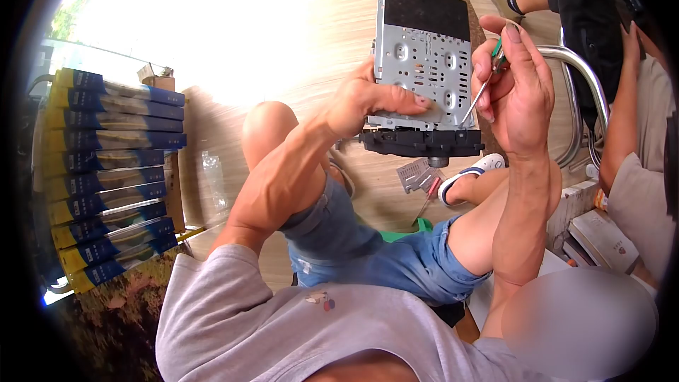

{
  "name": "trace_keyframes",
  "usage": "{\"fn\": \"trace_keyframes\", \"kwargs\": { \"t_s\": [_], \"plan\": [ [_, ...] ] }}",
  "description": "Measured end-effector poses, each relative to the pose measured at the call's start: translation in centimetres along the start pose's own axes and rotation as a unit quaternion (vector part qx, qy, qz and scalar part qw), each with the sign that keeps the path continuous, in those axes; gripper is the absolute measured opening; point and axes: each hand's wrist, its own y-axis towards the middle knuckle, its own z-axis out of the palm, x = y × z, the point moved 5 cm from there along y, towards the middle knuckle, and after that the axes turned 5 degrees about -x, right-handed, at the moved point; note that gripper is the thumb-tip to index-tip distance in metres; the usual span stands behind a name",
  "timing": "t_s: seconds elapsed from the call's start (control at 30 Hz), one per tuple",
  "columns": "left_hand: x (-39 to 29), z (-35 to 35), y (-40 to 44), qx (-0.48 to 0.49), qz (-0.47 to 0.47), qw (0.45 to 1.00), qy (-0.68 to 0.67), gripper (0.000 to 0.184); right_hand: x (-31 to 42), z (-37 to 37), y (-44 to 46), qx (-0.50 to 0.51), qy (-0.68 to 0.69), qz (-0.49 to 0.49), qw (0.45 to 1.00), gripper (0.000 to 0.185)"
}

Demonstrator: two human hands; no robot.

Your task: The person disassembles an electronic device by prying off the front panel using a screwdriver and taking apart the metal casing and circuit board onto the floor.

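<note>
We see left hand (382,101) clamped on metal unit (424,64), thumb across perforated face, unit held up over floor (297,49). Right hand (520,85) grips green-handled screwdriver (484,89) (tip at unit's edge, near black front panel (421,143)).

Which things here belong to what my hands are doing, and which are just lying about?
In the job:
metal unit, in left hand
green-handled screwdriver, in right hand
perhaps perforated plate and red-handled screwdriver, on floor

Lying about, it seems:
blue-and-yellow boxes
small cardboard box
</note>
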Motion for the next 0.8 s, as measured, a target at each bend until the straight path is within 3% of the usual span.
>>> {"fn": "trace_keyframes", "kwargs": {
  "t_s": [0.3, 0.6, 0.8],
  "plan": [
    [0.4, 0.1, -0.1, -0.015, -0.04, 0.999, -0.026, 0.045, -0.5, 0.2, 0.2, 0.004, -0.083, 0.026, 0.996, 0.043],
    [0.7, -0.3, 0.0, -0.03, -0.036, 0.998, -0.029, 0.037, -1.6, -0.4, 0.8, 0.031, -0.019, 0.087, 0.996, 0.044],
    [0.4, 0.0, -0.3, -0.036, -0.047, 0.998, -0.03, 0.036, -1.4, 0.0, 0.8, 0.037, -0.055, 0.086, 0.994, 0.046]
  ]
}}
